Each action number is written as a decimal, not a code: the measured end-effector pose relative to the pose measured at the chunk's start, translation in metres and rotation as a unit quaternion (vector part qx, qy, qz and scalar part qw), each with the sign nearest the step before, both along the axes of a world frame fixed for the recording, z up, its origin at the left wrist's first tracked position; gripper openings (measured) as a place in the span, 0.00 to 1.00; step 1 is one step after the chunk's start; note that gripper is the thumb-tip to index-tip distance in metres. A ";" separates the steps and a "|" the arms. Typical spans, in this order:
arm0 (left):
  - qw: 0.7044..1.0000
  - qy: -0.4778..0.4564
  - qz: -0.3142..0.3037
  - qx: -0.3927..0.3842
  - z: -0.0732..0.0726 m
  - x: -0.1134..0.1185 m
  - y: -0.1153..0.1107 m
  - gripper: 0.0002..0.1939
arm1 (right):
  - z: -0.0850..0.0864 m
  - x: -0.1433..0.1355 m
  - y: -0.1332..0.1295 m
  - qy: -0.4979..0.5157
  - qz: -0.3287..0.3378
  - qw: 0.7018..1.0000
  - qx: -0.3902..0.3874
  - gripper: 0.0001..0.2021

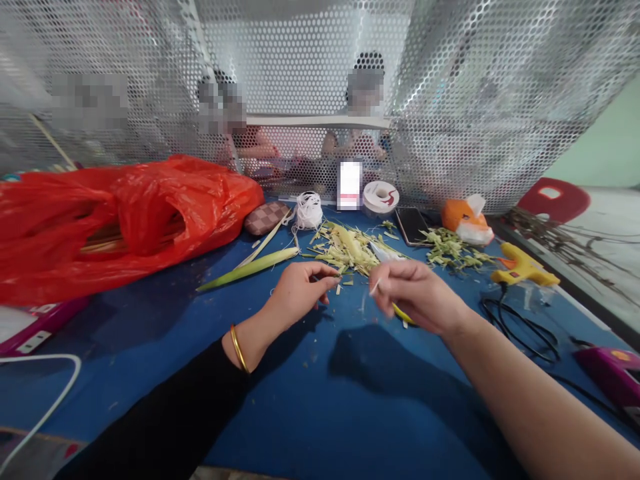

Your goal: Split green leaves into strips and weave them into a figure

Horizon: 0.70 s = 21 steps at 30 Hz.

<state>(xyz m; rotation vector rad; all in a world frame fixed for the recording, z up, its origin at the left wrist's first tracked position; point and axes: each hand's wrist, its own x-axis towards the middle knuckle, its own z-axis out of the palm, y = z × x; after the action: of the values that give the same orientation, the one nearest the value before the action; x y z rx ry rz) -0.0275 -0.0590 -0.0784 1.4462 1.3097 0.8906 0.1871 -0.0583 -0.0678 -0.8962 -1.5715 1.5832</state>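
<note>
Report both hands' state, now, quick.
Left hand: curled toward a pinch; whether it holds anything cannot be told.
Right hand: closed on a thin white strand; anything else held cannot be told.

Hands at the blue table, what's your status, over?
Right hand pinching thin white strand. Left hand curled, contents unclear. Leafy scraps just beyond both hands; yellow glue gun off right.

No text could be read. White spool (pixel 381 200) bore red mark, lettering not legible. Upright phone (pixel 349 181) showed bright screen, contents blurred. Purple box (pixel 611 375) carried orange sticker (pixel 621 355), wording unreadable.
</note>
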 end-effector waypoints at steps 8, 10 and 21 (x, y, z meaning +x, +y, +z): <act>0.970 -0.194 -0.012 -0.144 0.009 0.001 -0.006 0.06 | -0.012 -0.008 0.006 -0.193 -0.292 0.898 0.268 0.09; 0.968 -0.201 -0.021 -0.149 0.010 0.001 -0.008 0.06 | -0.012 -0.017 0.000 -0.090 -0.231 0.949 0.197 0.09; 0.985 -0.137 -0.033 -0.103 -0.002 0.008 -0.012 0.09 | -0.013 -0.040 -0.014 -0.014 -0.222 0.974 0.032 0.07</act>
<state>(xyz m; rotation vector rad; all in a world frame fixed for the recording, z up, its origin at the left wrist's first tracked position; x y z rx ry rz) -0.0193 -0.0708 -0.0805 1.1550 1.1069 0.8497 0.1474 -0.0719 -0.0811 -1.1445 -1.3156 1.2000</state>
